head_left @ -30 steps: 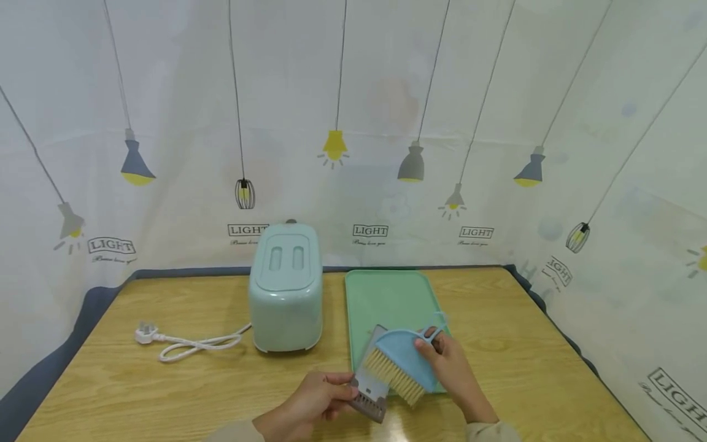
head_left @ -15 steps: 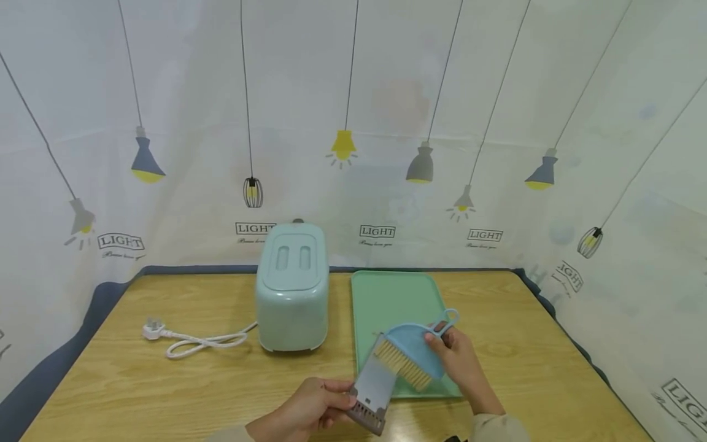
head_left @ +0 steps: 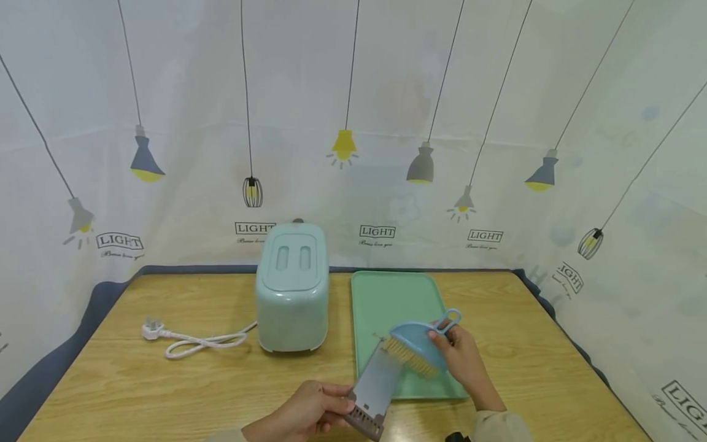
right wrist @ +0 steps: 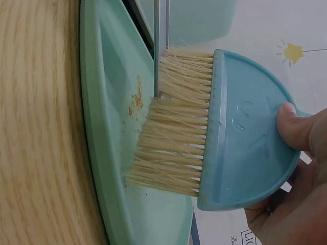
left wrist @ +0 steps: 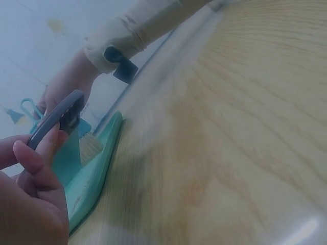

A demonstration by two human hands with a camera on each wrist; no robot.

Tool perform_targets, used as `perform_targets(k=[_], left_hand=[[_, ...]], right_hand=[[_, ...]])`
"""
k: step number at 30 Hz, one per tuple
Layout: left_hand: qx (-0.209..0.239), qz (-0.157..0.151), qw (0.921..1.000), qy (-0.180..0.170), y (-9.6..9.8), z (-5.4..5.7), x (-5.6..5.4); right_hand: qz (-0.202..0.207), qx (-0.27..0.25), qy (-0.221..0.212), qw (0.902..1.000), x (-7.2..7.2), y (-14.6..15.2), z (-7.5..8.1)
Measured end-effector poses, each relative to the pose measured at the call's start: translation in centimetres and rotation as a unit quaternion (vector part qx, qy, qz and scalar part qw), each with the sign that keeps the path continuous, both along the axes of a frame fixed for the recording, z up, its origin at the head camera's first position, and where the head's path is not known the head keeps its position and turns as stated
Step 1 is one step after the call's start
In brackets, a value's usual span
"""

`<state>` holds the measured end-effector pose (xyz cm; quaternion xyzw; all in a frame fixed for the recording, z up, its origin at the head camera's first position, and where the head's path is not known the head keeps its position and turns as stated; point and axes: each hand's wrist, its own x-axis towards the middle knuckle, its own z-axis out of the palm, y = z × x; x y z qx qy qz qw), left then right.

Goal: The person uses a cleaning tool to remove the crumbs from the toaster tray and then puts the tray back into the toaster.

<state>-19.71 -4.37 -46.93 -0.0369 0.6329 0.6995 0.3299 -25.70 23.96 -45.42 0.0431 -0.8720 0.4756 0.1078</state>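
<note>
My left hand [head_left: 309, 408] pinches the grey-brown slotted end of a flat metal crumb tray [head_left: 378, 380], which slants over the green tray [head_left: 389, 294]. In my right hand [head_left: 463, 361] is a small blue hand brush [head_left: 417, 337], gripped where its head meets the loop handle. Its tan bristles [right wrist: 171, 138] lie against the crumb tray's far end, bent around its edge in the right wrist view. Brown crumbs [right wrist: 137, 97] are scattered on the green tray below. From the left wrist, the crumb tray's handle end [left wrist: 64, 112] shows between thumb and fingers.
A pale green toaster [head_left: 293, 313] stands left of the green tray, its lid on top. Its white cord [head_left: 207, 341] lies looped on the wooden table [head_left: 232, 393], ending in a plug [head_left: 153, 328]. A patterned curtain [head_left: 298, 92] hangs behind.
The brush has swept along the crumb tray from its middle to its far end, and more bare metal shows. The view has shifted slightly. My left hand keeps hold of the crumb tray.
</note>
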Motion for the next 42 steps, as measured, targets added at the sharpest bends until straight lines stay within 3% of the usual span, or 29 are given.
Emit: perform_targets(k=[5, 14, 24, 42], left_hand=[[0.000, -0.001, 1.0000, -0.007, 0.0, 0.2, -0.1], [-0.012, 0.012, 0.9997, 0.019, -0.4, 0.2, 0.0], [-0.028, 0.022, 0.9992, 0.021, -0.4, 0.4, -0.5], [-0.032, 0.046, 0.9983, 0.012, -0.3, -0.1, -1.1]], right_hand=[[0.001, 0.025, 0.037, 0.9990, -0.1, 0.3, -0.1], [0.039, 0.048, 0.075, 0.9953, 0.1, 0.0, 0.2], [0.051, 0.109, 0.128, 0.9844, 0.3, 0.8, 0.7], [0.018, 0.121, 0.077, 0.9895, 1.6, 2.6, 0.7]])
